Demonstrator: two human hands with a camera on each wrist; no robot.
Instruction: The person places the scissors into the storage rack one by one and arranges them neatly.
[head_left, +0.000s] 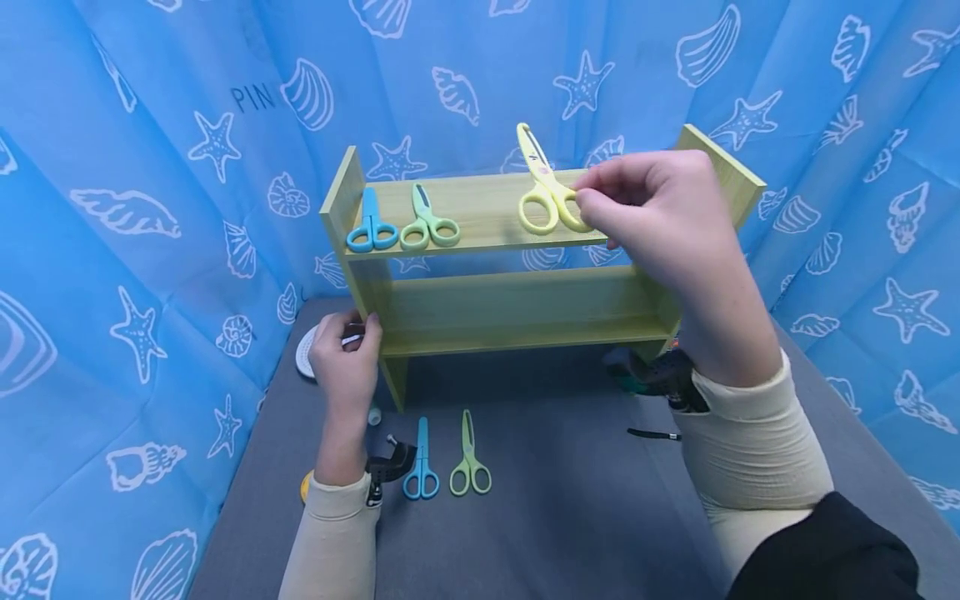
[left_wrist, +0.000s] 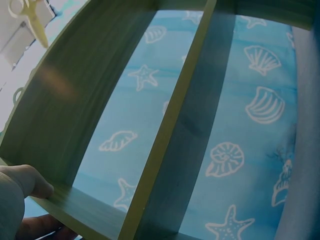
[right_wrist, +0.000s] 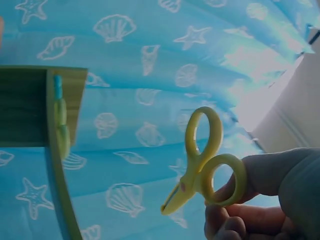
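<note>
My right hand pinches yellow scissors by one finger loop, blades pointing up, over the top board of a two-tier wooden shelf. In the right wrist view the scissors hang apart from the shelf. My left hand grips the shelf's left side panel, with the thumb on its inner face in the left wrist view. Blue scissors and green scissors lie side by side at the left end of the top board.
A second pair of blue scissors and of green scissors lies on the grey tabletop. A white round object is partly hidden behind my left hand. A black strap-like item lies at right. Blue shell-patterned curtains surround the table.
</note>
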